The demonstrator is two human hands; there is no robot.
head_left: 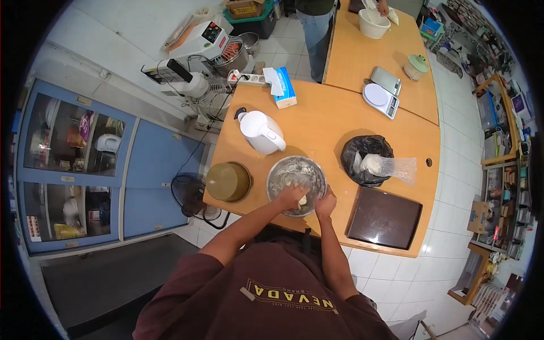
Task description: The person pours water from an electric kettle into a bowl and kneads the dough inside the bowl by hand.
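Note:
A metal mixing bowl (276, 173), its inner wall smeared with flour and dough, stands at the table's near edge. My left hand (290, 196) is down inside it, fingers curled on a pale lump of dough (302, 201) that is partly hidden beneath. With my right hand (326, 204) I grip the bowl's right rim, fingers closed over the edge.
Around the bowl are a white electric kettle (262, 132), a brown round container (228, 182), a black bag (368, 146) with a clear bag of white powder (374, 164), a dark tray (385, 218) and a kitchen scale (381, 100). Across the table another person's hand (383, 8) is over a white tub (373, 25).

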